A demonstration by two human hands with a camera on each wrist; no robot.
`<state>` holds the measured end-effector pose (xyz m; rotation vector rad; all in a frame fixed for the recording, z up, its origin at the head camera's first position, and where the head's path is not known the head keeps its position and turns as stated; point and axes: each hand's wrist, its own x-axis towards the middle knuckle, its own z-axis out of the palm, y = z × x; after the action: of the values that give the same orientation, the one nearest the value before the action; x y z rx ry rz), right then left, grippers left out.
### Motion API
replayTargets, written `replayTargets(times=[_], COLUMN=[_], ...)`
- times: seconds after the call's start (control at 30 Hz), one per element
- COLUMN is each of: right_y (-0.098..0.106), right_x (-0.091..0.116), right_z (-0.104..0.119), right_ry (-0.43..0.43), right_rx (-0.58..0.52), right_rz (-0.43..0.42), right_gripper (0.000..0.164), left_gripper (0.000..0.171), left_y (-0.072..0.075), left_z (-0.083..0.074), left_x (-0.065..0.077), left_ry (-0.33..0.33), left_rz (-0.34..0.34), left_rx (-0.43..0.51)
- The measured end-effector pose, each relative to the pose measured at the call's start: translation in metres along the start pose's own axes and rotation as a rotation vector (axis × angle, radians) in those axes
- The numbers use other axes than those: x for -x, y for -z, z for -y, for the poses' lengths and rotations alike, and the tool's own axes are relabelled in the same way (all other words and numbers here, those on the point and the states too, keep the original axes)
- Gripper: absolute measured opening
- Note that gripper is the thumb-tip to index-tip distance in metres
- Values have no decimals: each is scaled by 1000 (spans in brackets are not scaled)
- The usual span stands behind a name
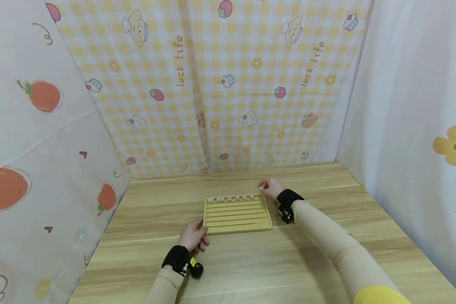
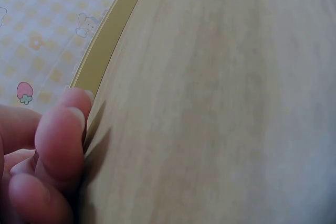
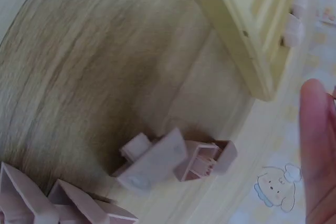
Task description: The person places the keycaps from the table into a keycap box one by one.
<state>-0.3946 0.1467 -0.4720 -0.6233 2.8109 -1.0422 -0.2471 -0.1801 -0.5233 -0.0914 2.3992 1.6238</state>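
Note:
A flat yellow slotted board [image 1: 233,218] lies on the table, with several small pale blocks [image 1: 220,199] in a row along its far edge. At the board's near left corner, my left hand [image 1: 191,236] grips the edge, thumb on top and fingers along the side. Beyond the far right corner, my right hand [image 1: 272,188] pinches a small whitish piece [image 1: 261,188] between thumb and fingers, held off the board. In the right wrist view that piece is out of sight, and only part of the hand [image 3: 317,145] appears at the right edge.
Loose pale pink hollow blocks [image 3: 155,163] lie on the wood table [image 1: 243,266] beside the board's right side, mostly hidden by the right wrist in the head view. A checked yellow cloth [image 1: 228,105] hangs behind; white printed cloths [image 1: 399,105] stand at both sides.

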Motion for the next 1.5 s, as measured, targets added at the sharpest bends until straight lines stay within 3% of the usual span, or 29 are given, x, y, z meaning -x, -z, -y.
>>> replayTargets(times=[0.2, 0.33, 0.6, 1.5], right_y=[-15, -21, -27, -34], right_x=[-1, -1, -4, -1], right_z=[3, 3, -1, 0], right_ry=[37, 27, 70, 19], right_rx=[234, 318, 367, 449], right_rz=[31, 8, -30, -63], right_gripper=[16, 17, 18, 17], left_gripper=[61, 60, 60, 61], left_y=[0, -1, 1, 0], left_z=[0, 1, 1, -3], left_x=[1, 1, -1, 2], left_ry=[-12, -9, -5, 1], left_rz=[10, 16, 14, 2], left_rx=[5, 10, 7, 13])
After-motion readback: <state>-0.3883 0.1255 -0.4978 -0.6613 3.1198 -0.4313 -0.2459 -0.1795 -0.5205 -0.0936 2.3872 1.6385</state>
